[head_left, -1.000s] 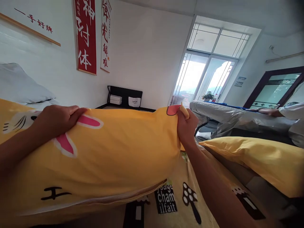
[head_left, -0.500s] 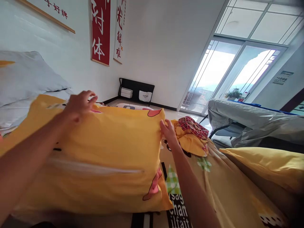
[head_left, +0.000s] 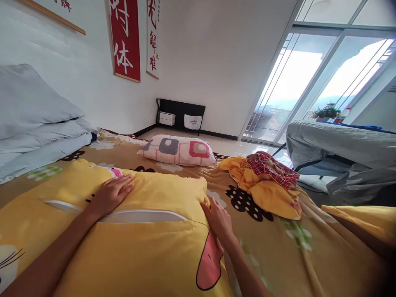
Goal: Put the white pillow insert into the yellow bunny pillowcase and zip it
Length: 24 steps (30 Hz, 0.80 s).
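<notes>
A plump yellow pillow (head_left: 148, 255) with a pink patch and printed whiskers lies on the bed before me. A long slit across its cover gapes, showing white inside (head_left: 142, 216). My left hand (head_left: 113, 194) rests flat on the pillow's top above the slit, fingers stretched out. At the right side edge, my right hand (head_left: 218, 216) has its thumb and fingers closed about the cover; the fingertips are partly hidden.
The bed has a brown patterned sheet (head_left: 173, 171). A pink-and-grey patterned pillow (head_left: 179, 150) lies beyond. Crumpled yellow cloth (head_left: 269, 198) and red checked cloth (head_left: 272, 169) lie right. Grey pillows (head_left: 37, 99) are stacked left. A grey-covered table (head_left: 334, 142) stands by the window.
The yellow pillow has come down from a raised tilt to lie flatter on the bed. My left hand has lowered onto it, and the patterned pillow behind now shows fully.
</notes>
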Tool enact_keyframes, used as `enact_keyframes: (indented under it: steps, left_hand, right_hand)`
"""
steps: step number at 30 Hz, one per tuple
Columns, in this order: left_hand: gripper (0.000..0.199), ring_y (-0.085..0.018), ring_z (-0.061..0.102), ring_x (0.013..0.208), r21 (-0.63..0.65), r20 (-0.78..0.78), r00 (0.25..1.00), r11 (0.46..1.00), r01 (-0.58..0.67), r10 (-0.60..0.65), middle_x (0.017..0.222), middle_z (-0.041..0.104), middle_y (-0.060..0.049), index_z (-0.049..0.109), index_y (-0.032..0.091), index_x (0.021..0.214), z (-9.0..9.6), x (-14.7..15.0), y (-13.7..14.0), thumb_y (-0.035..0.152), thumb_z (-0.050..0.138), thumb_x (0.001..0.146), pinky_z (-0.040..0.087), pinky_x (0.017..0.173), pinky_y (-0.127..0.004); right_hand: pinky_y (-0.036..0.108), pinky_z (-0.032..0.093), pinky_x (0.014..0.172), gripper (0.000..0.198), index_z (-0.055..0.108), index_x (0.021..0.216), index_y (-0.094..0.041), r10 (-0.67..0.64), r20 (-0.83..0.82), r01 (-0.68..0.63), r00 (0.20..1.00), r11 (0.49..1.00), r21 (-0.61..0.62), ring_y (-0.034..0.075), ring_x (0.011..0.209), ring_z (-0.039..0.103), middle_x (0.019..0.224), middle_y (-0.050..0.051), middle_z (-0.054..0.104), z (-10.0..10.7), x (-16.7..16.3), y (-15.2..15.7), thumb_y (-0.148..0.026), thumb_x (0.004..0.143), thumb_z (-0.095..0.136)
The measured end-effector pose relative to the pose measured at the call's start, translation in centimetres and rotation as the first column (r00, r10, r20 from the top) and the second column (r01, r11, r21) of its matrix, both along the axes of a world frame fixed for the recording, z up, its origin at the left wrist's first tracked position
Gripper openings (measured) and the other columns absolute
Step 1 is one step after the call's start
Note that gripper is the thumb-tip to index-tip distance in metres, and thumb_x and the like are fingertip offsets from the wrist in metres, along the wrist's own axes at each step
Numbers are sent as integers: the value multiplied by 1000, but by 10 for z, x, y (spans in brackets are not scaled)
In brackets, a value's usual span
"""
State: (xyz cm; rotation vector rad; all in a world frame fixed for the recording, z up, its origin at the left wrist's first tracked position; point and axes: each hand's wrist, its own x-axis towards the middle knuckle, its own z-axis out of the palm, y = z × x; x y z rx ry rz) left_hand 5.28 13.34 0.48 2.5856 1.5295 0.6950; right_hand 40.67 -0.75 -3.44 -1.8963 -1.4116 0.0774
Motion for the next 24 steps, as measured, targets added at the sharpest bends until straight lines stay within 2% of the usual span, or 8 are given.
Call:
enact_keyframes:
  steps: [3, 6, 8, 11, 14, 18, 21, 24]
  left_hand:
    - [64, -25, 43, 134, 18, 1, 1000, 1000, 19, -19, 142, 51, -7, 56, 20, 132, 0, 0, -5, 60, 29, 90, 29, 114, -44]
    - [61, -25, 46, 131, 26, 50, 998, 999, 46, -47, 137, 56, -8, 60, 20, 127, 3, 2, -10, 60, 32, 90, 31, 114, -46]
    - [55, -25, 53, 125, 66, 128, 988, 995, 73, -81, 130, 62, -8, 64, 21, 119, 9, 4, -20, 57, 35, 90, 37, 110, -43]
    - [38, -24, 62, 108, 256, 189, 960, 954, 154, -206, 112, 70, -9, 68, 21, 104, 21, 12, -56, 41, 38, 93, 48, 98, -39]
    - [30, -21, 64, 90, 351, 43, 905, 854, 383, -424, 91, 70, -8, 68, 21, 93, 29, 28, -106, 24, 38, 92, 53, 87, -37]
    - [36, -21, 59, 111, 193, -137, 812, 788, 584, -568, 120, 66, -6, 60, 23, 124, 32, 50, -141, 23, 41, 94, 50, 97, -35]
    - [40, -22, 54, 121, 88, -151, 821, 820, 566, -550, 134, 58, -5, 53, 23, 134, 34, 59, -134, 28, 39, 96, 45, 104, -36]
    - [40, -23, 57, 116, -26, -163, 837, 850, 526, -523, 128, 62, -6, 56, 23, 130, 38, 64, -119, 36, 36, 98, 45, 100, -38]
  right_hand:
    - [44, 46, 90, 30, 63, 116, -25, 155, 269, -209, 951, 960, 185, 26, 106, 59, 116, 11, 63, 32, -25, -25, -32, 92, 46]
    - [39, 45, 92, 28, 59, 118, -29, 519, 406, -605, 752, 788, 113, 21, 108, 57, 118, 6, 63, 57, -58, -50, -26, 92, 49]
    - [36, 47, 86, 29, 56, 120, -27, 607, 439, -692, 662, 721, 45, 20, 101, 58, 111, 6, 65, 64, -75, -62, -24, 91, 52]
    - [36, 49, 81, 36, 51, 125, -21, 566, 474, -650, 674, 760, 16, 21, 94, 57, 106, 8, 64, 65, -87, -70, -26, 90, 55]
    - [36, 49, 80, 39, 51, 124, -21, 550, 480, -617, 684, 787, -23, 22, 90, 55, 101, 7, 63, 62, -87, -70, -30, 87, 59]
    - [34, 47, 76, 22, 56, 110, -21, 553, 477, -623, 683, 782, -16, 21, 86, 54, 92, 5, 62, 61, -83, -69, -28, 89, 58]
    - [31, 45, 73, 10, 58, 95, -21, 567, 448, -640, 691, 768, 17, 18, 79, 55, 84, 3, 62, 58, -79, -69, -27, 93, 50]
    - [27, 43, 68, 20, 58, 86, -22, 545, 383, -601, 746, 798, 35, 16, 73, 58, 76, 2, 64, 53, -76, -69, -26, 96, 41]
